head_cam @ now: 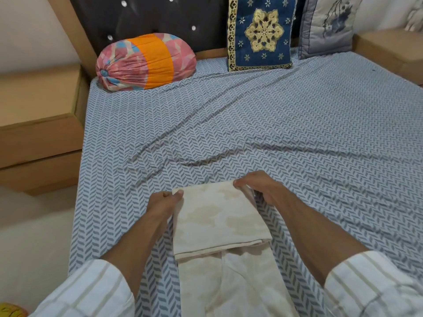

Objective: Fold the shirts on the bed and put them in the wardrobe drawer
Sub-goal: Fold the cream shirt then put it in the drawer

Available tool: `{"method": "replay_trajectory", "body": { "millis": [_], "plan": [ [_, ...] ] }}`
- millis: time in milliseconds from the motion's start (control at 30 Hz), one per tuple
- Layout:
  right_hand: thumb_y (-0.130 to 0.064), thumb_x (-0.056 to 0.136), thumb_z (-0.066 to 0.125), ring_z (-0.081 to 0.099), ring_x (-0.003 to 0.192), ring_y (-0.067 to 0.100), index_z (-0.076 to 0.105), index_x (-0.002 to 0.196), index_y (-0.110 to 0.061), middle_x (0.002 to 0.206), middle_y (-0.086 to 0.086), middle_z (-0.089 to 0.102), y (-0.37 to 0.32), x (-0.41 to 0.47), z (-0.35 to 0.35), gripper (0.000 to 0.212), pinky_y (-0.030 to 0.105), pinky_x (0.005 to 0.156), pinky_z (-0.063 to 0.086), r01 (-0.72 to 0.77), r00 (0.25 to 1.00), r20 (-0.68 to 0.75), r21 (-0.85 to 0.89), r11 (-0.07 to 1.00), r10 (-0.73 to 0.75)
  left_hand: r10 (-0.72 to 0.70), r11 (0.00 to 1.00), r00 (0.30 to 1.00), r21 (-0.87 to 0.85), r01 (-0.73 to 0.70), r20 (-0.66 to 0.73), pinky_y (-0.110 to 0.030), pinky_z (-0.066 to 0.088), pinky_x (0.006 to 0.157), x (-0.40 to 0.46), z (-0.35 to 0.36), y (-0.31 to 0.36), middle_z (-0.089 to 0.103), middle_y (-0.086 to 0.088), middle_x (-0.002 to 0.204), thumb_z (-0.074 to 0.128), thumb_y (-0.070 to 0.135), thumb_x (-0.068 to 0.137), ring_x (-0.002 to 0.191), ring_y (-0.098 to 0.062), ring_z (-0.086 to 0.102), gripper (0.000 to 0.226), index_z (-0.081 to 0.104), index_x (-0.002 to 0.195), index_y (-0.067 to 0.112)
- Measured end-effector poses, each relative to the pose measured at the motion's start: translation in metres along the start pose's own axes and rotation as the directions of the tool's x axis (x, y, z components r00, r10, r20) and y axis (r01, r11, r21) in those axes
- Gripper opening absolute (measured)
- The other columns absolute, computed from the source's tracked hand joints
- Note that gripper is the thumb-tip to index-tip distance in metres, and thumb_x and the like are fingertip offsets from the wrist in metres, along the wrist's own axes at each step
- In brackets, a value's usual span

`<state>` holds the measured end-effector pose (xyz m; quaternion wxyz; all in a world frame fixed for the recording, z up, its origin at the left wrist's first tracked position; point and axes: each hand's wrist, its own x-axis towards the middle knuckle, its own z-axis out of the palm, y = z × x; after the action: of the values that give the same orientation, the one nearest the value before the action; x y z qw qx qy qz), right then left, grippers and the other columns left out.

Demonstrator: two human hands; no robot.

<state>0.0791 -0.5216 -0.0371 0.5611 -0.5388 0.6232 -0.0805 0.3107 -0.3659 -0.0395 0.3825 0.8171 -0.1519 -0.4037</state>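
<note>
A cream shirt (pixel 217 220) with faint beige patches lies on the bed (pixel 297 138) near its front edge, folded into a narrow strip with its far part doubled back over itself. My left hand (pixel 163 202) pinches the far left corner of the folded part. My right hand (pixel 258 186) pinches the far right corner. The lower part of the shirt runs down toward me and out of view. No wardrobe or drawer is in view.
A pink and orange bolster (pixel 146 61) lies at the head of the bed. A blue embroidered cushion (pixel 261 33) and a grey pillow (pixel 327 26) lean on the dark headboard. Wooden side units (pixel 39 124) flank the bed. The sheet is wrinkled mid-bed.
</note>
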Motion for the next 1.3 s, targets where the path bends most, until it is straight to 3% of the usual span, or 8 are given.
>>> {"method": "replay_trajectory", "body": {
  "millis": [200, 300, 333, 400, 533, 700, 967, 1300],
  "plan": [
    [-0.024, 0.083, 0.08, 0.057, 0.07, 0.02, 0.067, 0.077, -0.012, 0.081, 0.007, 0.061, -0.003, 0.006, -0.01, 0.019, 0.029, 0.058, 0.044, 0.031, 0.998, 0.056, 0.079, 0.996, -0.036, -0.059, 0.998, 0.998, 0.019, 0.059, -0.002, -0.034, 0.047, 0.068, 0.011, 0.007, 0.014, 0.063, -0.014, 0.09, 0.07, 0.024, 0.093, 0.07, -0.023, 0.052, 0.024, 0.057, 0.088, 0.004],
    [-0.033, 0.075, 0.087, 0.064, 0.09, 0.018, 0.067, 0.08, -0.013, 0.094, 0.002, 0.069, 0.003, 0.008, -0.011, 0.029, 0.036, 0.075, 0.054, 0.065, 0.991, 0.115, 0.034, 0.997, -0.069, -0.032, 0.996, 0.999, -0.081, 0.031, -0.011, -0.036, 0.042, 0.066, 0.011, 0.007, 0.013, 0.056, -0.012, 0.083, 0.068, 0.017, 0.093, 0.071, -0.026, 0.049, 0.017, 0.063, 0.093, 0.0],
    [-0.033, 0.07, 0.09, 0.066, 0.099, 0.021, 0.07, 0.082, -0.012, 0.1, 0.003, 0.072, 0.004, 0.01, -0.01, 0.032, 0.041, 0.085, 0.055, 0.065, 0.989, 0.134, 0.033, 0.997, -0.069, -0.048, 0.991, 0.999, -0.121, 0.049, 0.009, -0.036, 0.036, 0.064, 0.015, 0.005, 0.008, 0.048, -0.01, 0.071, 0.068, 0.014, 0.092, 0.063, -0.024, 0.042, 0.048, 0.025, 0.098, -0.004],
    [-0.031, 0.061, 0.094, 0.067, 0.103, 0.027, 0.075, 0.085, -0.013, 0.103, 0.007, 0.074, 0.005, 0.011, -0.01, 0.036, 0.046, 0.092, 0.054, 0.043, 0.985, 0.165, 0.026, 0.999, -0.047, -0.027, 0.995, 0.998, -0.09, 0.033, 0.062, -0.039, 0.037, 0.065, 0.013, -0.001, 0.006, 0.043, -0.013, 0.069, 0.074, 0.016, 0.087, 0.06, -0.027, 0.044, 0.039, 0.038, 0.073, 0.018],
    [-0.031, 0.045, 0.095, 0.072, 0.096, 0.036, 0.075, 0.097, -0.003, 0.102, 0.015, 0.075, 0.003, 0.009, -0.014, 0.062, 0.054, 0.088, 0.058, -0.015, 0.974, 0.228, 0.013, 1.0, 0.012, -0.06, 0.99, 0.988, -0.118, 0.077, 0.144, -0.052, 0.054, 0.097, 0.002, -0.008, 0.013, 0.068, -0.02, 0.117, 0.082, 0.014, 0.082, 0.109, -0.038, 0.066, 0.039, 0.064, 0.112, -0.003],
    [-0.019, 0.073, 0.081, 0.069, 0.088, 0.032, 0.069, 0.088, -0.009, 0.102, 0.016, 0.07, 0.006, 0.006, -0.015, 0.022, 0.04, 0.073, 0.055, 0.018, 0.981, 0.192, 0.124, 0.992, -0.042, -0.039, 0.982, 0.979, -0.171, 0.074, 0.2, -0.059, 0.056, 0.088, -0.001, -0.012, 0.013, 0.072, -0.025, 0.105, 0.074, 0.012, 0.089, 0.093, -0.034, 0.069, 0.024, 0.067, 0.102, -0.006],
    [-0.052, 0.052, 0.091, 0.062, 0.115, 0.033, 0.062, 0.13, -0.013, 0.135, 0.002, 0.06, 0.02, 0.004, -0.004, 0.092, 0.052, 0.099, 0.053, 0.014, 0.991, 0.128, 0.156, 0.988, -0.034, 0.024, 0.966, 0.986, -0.257, 0.019, 0.164, -0.049, 0.059, 0.083, -0.012, -0.012, 0.007, 0.073, -0.018, 0.101, 0.067, 0.007, 0.094, 0.093, -0.035, 0.07, 0.003, 0.067, 0.092, 0.006],
    [-0.007, 0.079, 0.08, 0.07, 0.081, 0.029, 0.077, 0.089, -0.006, 0.088, 0.015, 0.076, 0.012, -0.078, -0.012, 0.011, 0.041, 0.075, 0.055, 0.262, 0.964, 0.011, 0.154, 0.953, -0.267, 0.145, 0.969, 0.978, -0.222, -0.109, 0.151, -0.035, 0.051, 0.07, -0.076, -0.035, 0.004, 0.065, -0.01, 0.081, 0.077, 0.002, 0.084, 0.077, -0.023, 0.061, 0.018, 0.062, 0.079, 0.01]
  ]
}}
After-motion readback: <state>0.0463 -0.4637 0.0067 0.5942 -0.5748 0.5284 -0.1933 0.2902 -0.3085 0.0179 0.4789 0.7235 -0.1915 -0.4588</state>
